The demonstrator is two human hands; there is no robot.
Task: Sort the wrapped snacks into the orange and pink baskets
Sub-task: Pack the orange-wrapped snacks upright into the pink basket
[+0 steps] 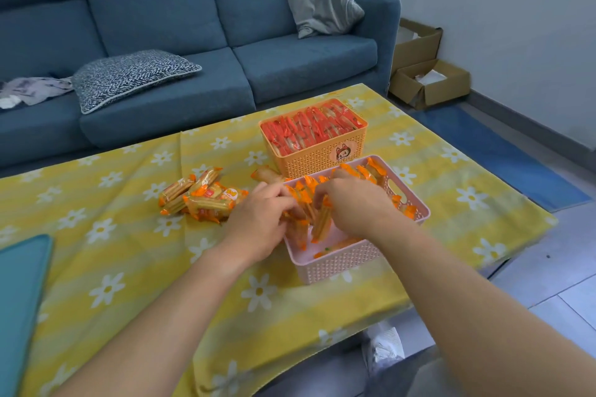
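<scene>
The pink basket (338,263) stands on the table in front of me, partly filled with upright orange-wrapped snacks (361,172). Both hands reach into it. My right hand (358,206) grips an orange-wrapped snack (322,224) that stands on end in the basket. My left hand (259,219) presses on the snacks at the basket's left side, fingers curled over them. Behind it the orange basket (317,159) is packed with red-wrapped snacks (309,129). A loose pile of orange-wrapped snacks (201,195) lies on the cloth to the left, and one more (266,174) lies between the baskets.
The table wears a yellow cloth with white daisies (129,267). A teal flat object (19,300) lies at the near left edge. A blue sofa (193,42) with cushions stands behind the table. Open cardboard boxes (429,80) sit on the floor at right.
</scene>
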